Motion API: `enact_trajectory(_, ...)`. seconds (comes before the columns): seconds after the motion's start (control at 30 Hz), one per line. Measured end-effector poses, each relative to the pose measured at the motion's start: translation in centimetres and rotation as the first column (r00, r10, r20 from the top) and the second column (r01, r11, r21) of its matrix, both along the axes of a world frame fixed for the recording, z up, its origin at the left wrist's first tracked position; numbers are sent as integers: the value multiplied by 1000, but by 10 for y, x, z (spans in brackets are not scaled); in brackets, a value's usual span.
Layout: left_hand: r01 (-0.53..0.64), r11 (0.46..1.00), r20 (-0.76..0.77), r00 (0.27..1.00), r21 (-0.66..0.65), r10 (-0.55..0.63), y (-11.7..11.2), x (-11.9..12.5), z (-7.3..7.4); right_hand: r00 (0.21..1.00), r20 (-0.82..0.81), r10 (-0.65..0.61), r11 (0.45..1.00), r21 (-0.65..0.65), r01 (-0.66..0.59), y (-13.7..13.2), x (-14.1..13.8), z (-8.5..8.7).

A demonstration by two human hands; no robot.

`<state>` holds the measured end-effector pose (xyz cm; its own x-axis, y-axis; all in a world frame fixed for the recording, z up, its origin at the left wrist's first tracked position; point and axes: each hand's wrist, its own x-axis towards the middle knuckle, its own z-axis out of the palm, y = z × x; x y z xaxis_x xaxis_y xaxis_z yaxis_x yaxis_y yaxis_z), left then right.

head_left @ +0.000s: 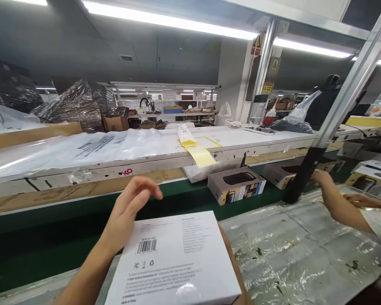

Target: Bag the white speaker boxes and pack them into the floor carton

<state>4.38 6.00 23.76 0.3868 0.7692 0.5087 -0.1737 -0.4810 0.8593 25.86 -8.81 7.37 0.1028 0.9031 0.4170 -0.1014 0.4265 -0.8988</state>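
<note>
A white flat box (178, 262) with a barcode and small print faces me at the bottom centre. My right hand (231, 254) is under it and carries it; only a sliver of that hand shows along the box's right edge. My left hand (130, 209) hovers just above the box's upper left corner. Its fingers are loosely spread and hold nothing.
A green conveyor belt (66, 237) carries a grey-brown product box (236, 185) and more boxes (282, 173) to the right. A co-worker's hands (328, 186) reach in at right over a wrinkled plastic-covered bench (305, 250). A slanted metal post (346, 97), plastic sheeting (82, 148) and yellow strips (198, 152) lie beyond.
</note>
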Motion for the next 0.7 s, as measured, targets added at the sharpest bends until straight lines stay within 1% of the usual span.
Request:
enact_trajectory(0.07, 29, 998, -144, 989, -58, -37, 15, 24, 29, 999, -51, -5, 999, 36, 7, 0, 9, 0)
enact_trajectory(0.13, 71, 985, -230, 967, -160, -107, 30, 52, 53, 995, -96, -36, 994, 100, 45, 8, 27, 7)
enact_trajectory(0.17, 79, 975, -249, 960, -206, -130, 38, 67, 62, 991, -115, -65, 987, 139, 80, 15, 39, 16)
enact_trajectory(0.2, 78, 967, -244, 960, -243, -139, 44, 81, 68, 986, -121, -118, 975, 177, 138, 24, 51, 29)
enact_trajectory(0.23, 77, 959, -221, 965, -274, -141, 51, 93, 71, 975, -116, -187, 955, 213, 209, 35, 64, 46)
enact_trajectory(0.27, 76, 953, -187, 973, -292, -135, 56, 103, 72, 949, -82, -303, 914, 257, 314, 47, 77, 67)
enact_trajectory(0.3, 75, 953, -152, 981, -292, -124, 60, 112, 71, 893, -11, -449, 849, 307, 431, 59, 88, 90)
enact_trajectory(0.33, 71, 957, -125, 986, -280, -110, 63, 118, 68, 816, 48, -576, 769, 370, 521, 73, 98, 114)
enact_trajectory(0.37, 65, 964, -107, 990, -258, -96, 65, 122, 65, 747, 138, -651, 719, 427, 548, 86, 104, 138)
enact_trajectory(0.4, 56, 972, -100, 992, -229, -80, 66, 124, 62, 682, 234, -693, 691, 486, 535, 100, 108, 160)
enact_trajectory(0.43, 40, 980, -103, 993, -195, -61, 67, 124, 60, 654, 283, -702, 684, 525, 507, 113, 110, 179)
enact_trajectory(0.47, 21, 986, -112, 993, -163, -40, 68, 124, 58, 636, 343, -691, 697, 550, 461, 126, 109, 195)
enact_trajectory(0.5, 2, 991, -125, 992, -133, -19, 68, 122, 56, 626, 396, -672, 715, 567, 409, 137, 107, 207)
enact_trajectory(0.53, -16, 995, -140, 990, -103, 2, 67, 120, 56, 620, 442, -648, 735, 576, 358, 148, 104, 215)
enact_trajectory(0.6, -42, 998, -171, 985, -52, 32, 67, 117, 56, 591, 528, -610, 766, 583, 271, 164, 98, 222)
enact_trajectory(0.7, -55, 998, -190, 981, -41, 46, 64, 116, 56, 534, 611, -584, 790, 580, 201, 179, 91, 221)
